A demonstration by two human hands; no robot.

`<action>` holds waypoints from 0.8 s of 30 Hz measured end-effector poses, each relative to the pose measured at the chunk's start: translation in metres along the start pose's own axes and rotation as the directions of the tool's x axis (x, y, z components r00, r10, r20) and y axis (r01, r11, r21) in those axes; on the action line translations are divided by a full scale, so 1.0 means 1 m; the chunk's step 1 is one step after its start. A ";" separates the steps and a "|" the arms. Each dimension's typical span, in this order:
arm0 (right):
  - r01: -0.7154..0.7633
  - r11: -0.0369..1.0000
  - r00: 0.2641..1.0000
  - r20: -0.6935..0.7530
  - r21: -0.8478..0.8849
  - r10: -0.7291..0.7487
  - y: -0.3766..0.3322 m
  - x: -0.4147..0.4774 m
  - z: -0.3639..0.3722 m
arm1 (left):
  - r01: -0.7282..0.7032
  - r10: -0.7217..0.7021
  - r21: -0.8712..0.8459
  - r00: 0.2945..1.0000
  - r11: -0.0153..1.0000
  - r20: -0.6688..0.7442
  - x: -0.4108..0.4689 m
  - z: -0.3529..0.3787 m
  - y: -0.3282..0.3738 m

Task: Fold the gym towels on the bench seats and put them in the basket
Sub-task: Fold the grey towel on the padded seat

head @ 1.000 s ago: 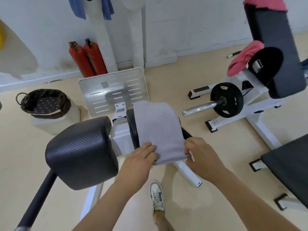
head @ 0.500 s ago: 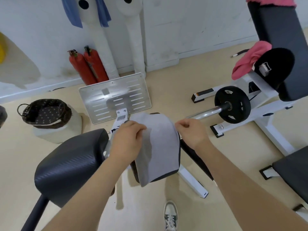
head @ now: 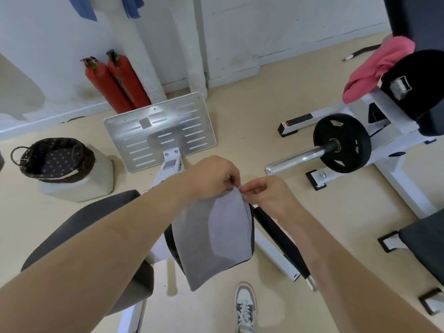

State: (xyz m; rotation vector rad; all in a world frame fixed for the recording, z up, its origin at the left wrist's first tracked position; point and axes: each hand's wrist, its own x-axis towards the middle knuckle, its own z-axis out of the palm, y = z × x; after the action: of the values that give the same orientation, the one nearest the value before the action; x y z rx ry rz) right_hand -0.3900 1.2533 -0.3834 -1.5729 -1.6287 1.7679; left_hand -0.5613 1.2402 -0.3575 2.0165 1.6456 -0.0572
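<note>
Currently left hand (head: 213, 175) and right hand (head: 266, 195) meet, both pinching the top edge of the grey towel (head: 216, 236), which hangs folded, long axis vertical, beside the bench seat (head: 96, 222); basket (head: 72, 177) well left, left hand nearer

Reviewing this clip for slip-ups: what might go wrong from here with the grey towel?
The left hand and right hand pinch the grey towel only at its top edge, so it may slip or unfold. The basket sits off left, past the black seat pad, which might snag the hanging towel.
</note>
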 end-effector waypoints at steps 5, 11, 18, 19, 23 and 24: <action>-0.013 0.992 1.000 0.018 -0.127 0.016 -0.004 0.002 -0.003 | -0.063 0.064 0.049 0.998 0.997 -0.014 0.003 -0.006 0.006; -0.058 0.989 0.996 0.064 -0.139 0.067 -0.007 0.006 -0.008 | -0.019 0.015 -0.056 0.997 0.998 -0.070 0.000 0.009 0.010; -0.006 0.990 0.996 -0.094 -0.142 -0.007 0.006 0.000 0.009 | 0.091 -0.159 -0.167 0.876 0.982 -0.455 -0.084 0.058 0.025; 0.002 0.984 0.987 -0.160 -0.176 -0.031 0.010 -0.005 0.014 | 0.131 -0.199 -0.171 0.855 0.977 -0.479 -0.105 0.073 0.029; 0.039 0.973 0.942 -0.318 -0.227 -0.112 0.033 -0.042 0.022 | 0.368 -0.589 -0.486 0.670 0.793 -0.453 -0.167 0.129 0.036; 0.028 0.985 0.937 -0.337 -0.173 -0.086 0.045 -0.052 0.026 | 0.396 -0.670 -0.571 0.612 0.719 -0.421 -0.173 0.140 0.038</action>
State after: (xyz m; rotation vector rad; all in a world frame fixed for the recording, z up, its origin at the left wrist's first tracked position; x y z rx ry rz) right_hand -0.3715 1.1842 -0.4001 -1.7685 -1.6581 1.2649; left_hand -0.5299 1.0210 -0.4014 1.1599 2.3796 0.7543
